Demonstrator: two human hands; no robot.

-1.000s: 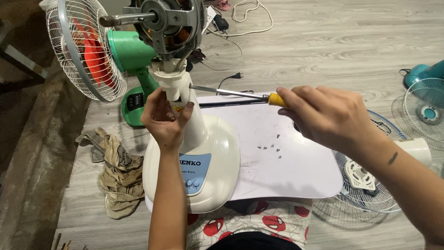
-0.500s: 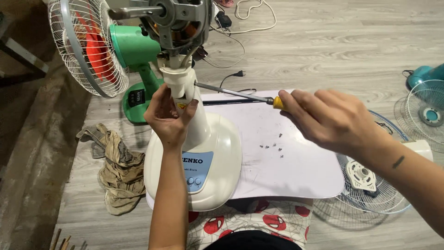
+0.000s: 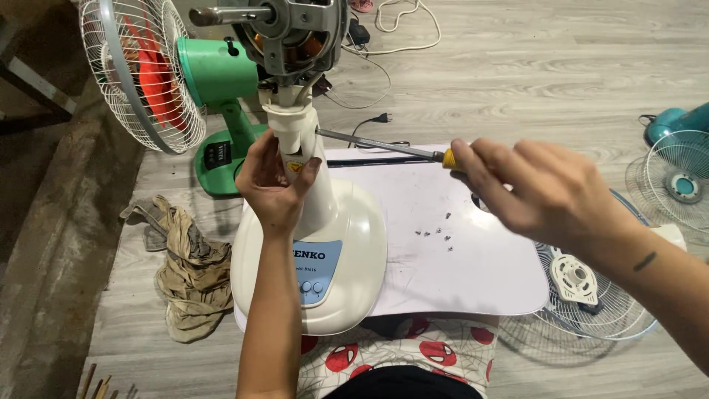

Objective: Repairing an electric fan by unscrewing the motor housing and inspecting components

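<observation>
Far out at nine o'clock lies a crumpled rag point(image 3: 185, 270) on the plank floor point(image 3: 554, 66), dropped clear of the work, and above it at eleven stands a green fan point(image 3: 214, 96) with its wire guard point(image 3: 140, 70) and red blades turned away. Moving in, the left hand point(image 3: 275, 185) wraps the neck of the white fan point(image 3: 325, 244), fingers curled around the column and thumb pressed on the far side, a steadying clamp so the stand cannot twist. That fan sits dead centre, its base resting on a white board point(image 3: 458, 258), with the bare motor point(image 3: 295, 33) exposed at twelve, shaft point(image 3: 221, 15) pointing left, guard and blades off. From the neck, the screwdriver point(image 3: 384, 145) runs out toward two o'clock, its tip set against the side of the neck just above the left thumb, shaft almost level so it meets the fastener square. Right hand point(image 3: 539, 196) is closed round the yellow handle, fingers folded over, pinching it firmly. Below it, small dark screws point(image 3: 439, 233) lie grouped on the board, where they show up and will not roll off. At four o'clock a removed wire guard point(image 3: 591, 303) lies flat, and at three a teal fan point(image 3: 683, 159) waits at the edge
</observation>
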